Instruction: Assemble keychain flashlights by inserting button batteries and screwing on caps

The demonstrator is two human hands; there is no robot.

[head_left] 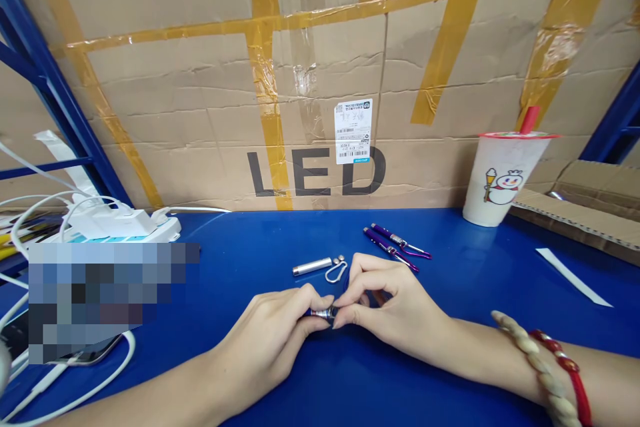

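Note:
My left hand (270, 333) is closed in a pinch on a small dark blue keychain flashlight (320, 313) with a silvery end. At that end the thumb and forefinger of my right hand (400, 297) pinch its dark tip; most of the flashlight is hidden by my fingers. Just beyond my hands lie a silver flashlight tube (312, 267), a silver carabiner clip (337, 271) and small round button cells (339, 259). Farther back, two purple keychain flashlights (383, 242) with purple clips rest side by side on the blue table (240, 240).
A large taped cardboard box (190, 113) stands along the back. At right are a lidded drink cup (500, 180), a white paper strip (574, 277) and a cardboard tray (590, 220). White cables, a power strip (167, 230) and a phone (95, 352) with a blurred area crowd the left.

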